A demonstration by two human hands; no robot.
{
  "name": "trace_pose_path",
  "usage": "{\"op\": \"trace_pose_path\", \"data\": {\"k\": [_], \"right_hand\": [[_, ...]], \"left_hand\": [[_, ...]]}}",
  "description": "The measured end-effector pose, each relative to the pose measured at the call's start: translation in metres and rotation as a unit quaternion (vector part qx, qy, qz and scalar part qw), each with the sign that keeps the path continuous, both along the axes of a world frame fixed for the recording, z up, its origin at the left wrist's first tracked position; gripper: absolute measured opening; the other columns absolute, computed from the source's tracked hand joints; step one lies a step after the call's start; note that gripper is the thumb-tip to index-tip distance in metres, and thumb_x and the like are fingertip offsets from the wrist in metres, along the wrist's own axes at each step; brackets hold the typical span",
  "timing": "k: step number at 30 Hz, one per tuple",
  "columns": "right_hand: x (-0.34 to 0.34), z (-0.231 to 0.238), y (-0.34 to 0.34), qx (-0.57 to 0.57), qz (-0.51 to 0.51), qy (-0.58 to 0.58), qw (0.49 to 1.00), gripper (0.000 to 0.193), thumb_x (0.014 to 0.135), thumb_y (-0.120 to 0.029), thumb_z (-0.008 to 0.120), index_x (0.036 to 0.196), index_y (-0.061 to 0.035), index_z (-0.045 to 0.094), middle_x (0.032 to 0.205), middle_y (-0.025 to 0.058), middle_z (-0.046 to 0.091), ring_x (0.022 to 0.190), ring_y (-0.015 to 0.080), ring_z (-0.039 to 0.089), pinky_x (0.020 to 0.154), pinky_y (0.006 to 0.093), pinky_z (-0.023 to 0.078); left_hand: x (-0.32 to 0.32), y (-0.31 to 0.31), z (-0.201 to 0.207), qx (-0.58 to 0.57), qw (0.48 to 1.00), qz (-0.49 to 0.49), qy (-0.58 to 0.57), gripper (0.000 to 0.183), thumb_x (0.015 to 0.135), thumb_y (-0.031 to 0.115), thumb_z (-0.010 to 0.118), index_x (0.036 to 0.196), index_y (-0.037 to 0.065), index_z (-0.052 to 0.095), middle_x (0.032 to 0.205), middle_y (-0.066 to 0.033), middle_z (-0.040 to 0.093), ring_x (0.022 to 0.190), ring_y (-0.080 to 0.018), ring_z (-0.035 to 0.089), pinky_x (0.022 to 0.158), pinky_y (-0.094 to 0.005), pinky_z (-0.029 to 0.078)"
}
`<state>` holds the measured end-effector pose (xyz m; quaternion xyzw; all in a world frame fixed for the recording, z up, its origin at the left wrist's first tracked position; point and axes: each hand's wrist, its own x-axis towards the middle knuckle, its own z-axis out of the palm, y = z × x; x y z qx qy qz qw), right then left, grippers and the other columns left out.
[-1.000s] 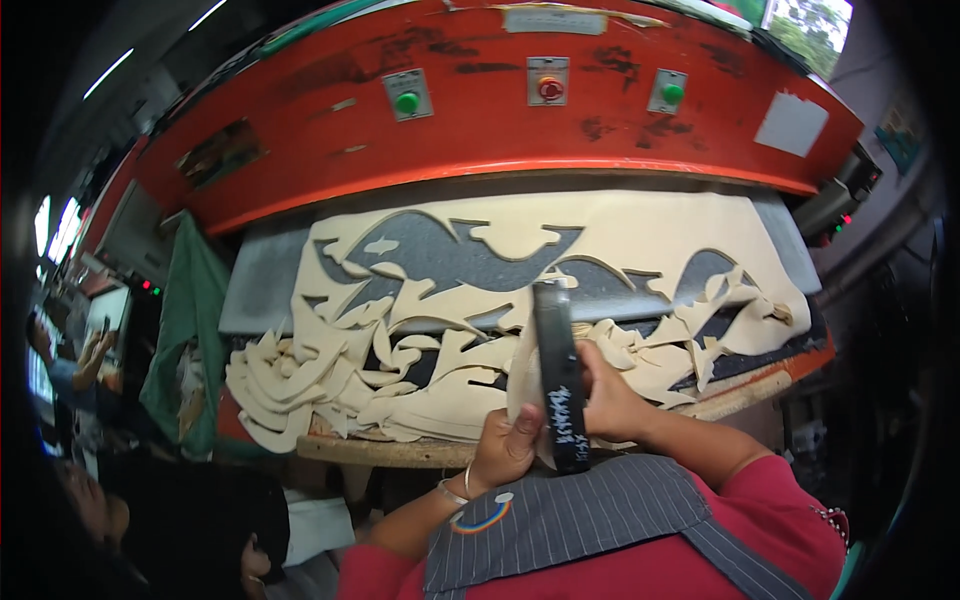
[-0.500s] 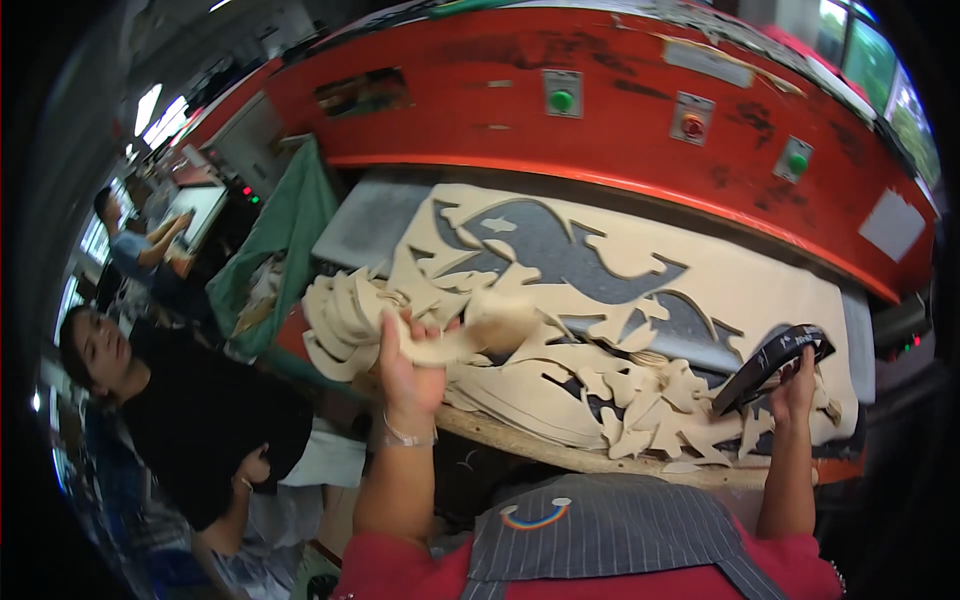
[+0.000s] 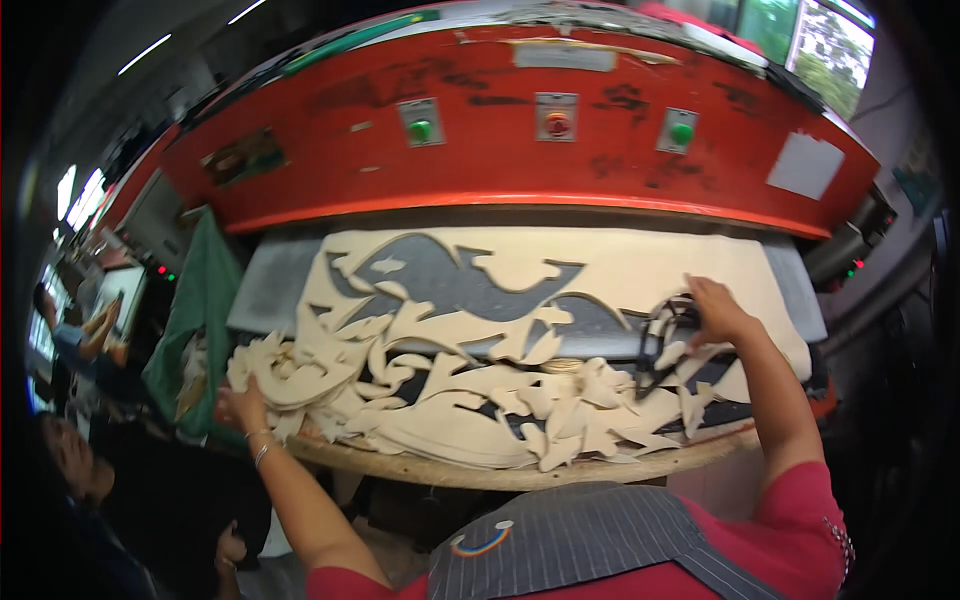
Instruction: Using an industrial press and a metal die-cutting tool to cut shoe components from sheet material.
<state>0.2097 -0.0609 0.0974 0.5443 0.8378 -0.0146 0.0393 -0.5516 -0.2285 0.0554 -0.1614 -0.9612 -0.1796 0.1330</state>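
Observation:
A cream sheet of material (image 3: 620, 268) with cut-out holes lies on the grey bed of a red press (image 3: 520, 150). My right hand (image 3: 712, 308) grips a black metal cutting die (image 3: 662, 345) and holds it on the sheet at the right. My left hand (image 3: 243, 403) reaches to the left end of the table and touches a stack of cut cream pieces (image 3: 290, 372). More loose cream offcuts (image 3: 560, 410) lie along the front of the wooden board (image 3: 520, 472).
The press front carries two green buttons (image 3: 421, 130) and a red one (image 3: 557, 124). A green cloth (image 3: 200, 310) hangs at the left of the bed. People (image 3: 70, 460) sit low at the left beside me.
My right hand has moved the die up onto the sheet at the right. My left hand has dropped from the piled pieces to the left end of the board.

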Motion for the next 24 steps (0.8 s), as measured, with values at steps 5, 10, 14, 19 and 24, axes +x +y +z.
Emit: {"op": "trace_pose_path", "data": {"k": [5,10,14,19,24], "right_hand": [[0.025,-0.019,0.026,-0.068,0.053,0.044,0.995,0.085,0.062,-0.032,0.081,0.131,-0.0023,0.041,0.117,0.0192,0.053,0.111,0.0349,0.05,0.094,0.0385,0.042],[0.045,-0.03,0.028,-0.084,0.037,0.089,0.992,0.054,0.069,-0.035,0.073,0.107,-0.0003,0.057,0.098,0.0191,0.059,0.095,0.0349,0.057,0.085,0.0396,0.045],[0.0,-0.008,0.039,-0.109,-0.053,0.281,0.952,0.041,0.07,-0.03,0.072,0.092,0.0024,0.062,0.089,0.02,0.062,0.082,0.0327,0.061,0.075,0.0394,0.048],[-0.079,-0.003,0.107,-0.138,-0.142,0.326,0.924,0.045,0.069,-0.031,0.069,0.096,0.004,0.061,0.077,0.0209,0.065,0.072,0.0318,0.064,0.069,0.0399,0.05],[-0.127,-0.017,0.146,-0.054,-0.152,0.221,0.962,0.054,0.071,-0.036,0.068,0.108,0.0018,0.061,0.111,0.024,0.057,0.1,0.034,0.058,0.085,0.0394,0.047]], "left_hand": [[0.083,0.043,0.023,0.237,0.946,-0.22,0.015,0.058,0.084,0.03,0.066,0.13,-0.001,0.047,0.127,-0.0235,0.049,0.12,-0.0363,0.044,0.102,-0.0411,0.034],[0.167,0.074,0.014,0.361,0.824,-0.404,-0.165,0.041,0.084,0.014,0.066,0.12,-0.003,0.056,0.113,-0.0158,0.057,0.104,-0.0246,0.056,0.092,-0.0317,0.042],[0.25,0.098,0.03,0.248,0.813,-0.476,-0.226,0.029,0.082,0.012,0.067,0.107,-0.001,0.064,0.103,-0.0095,0.062,0.093,-0.0174,0.059,0.082,-0.0284,0.046],[0.317,0.161,0.029,0.169,0.765,-0.594,-0.183,0.03,0.076,0.014,0.071,0.104,0.002,0.066,0.097,-0.012,0.064,0.089,-0.0246,0.06,0.08,-0.0321,0.047],[0.335,0.234,0.003,0.11,0.732,-0.66,-0.13,0.034,0.073,0.015,0.073,0.105,0.002,0.066,0.101,-0.0137,0.062,0.094,-0.0293,0.057,0.084,-0.0354,0.045]]}}
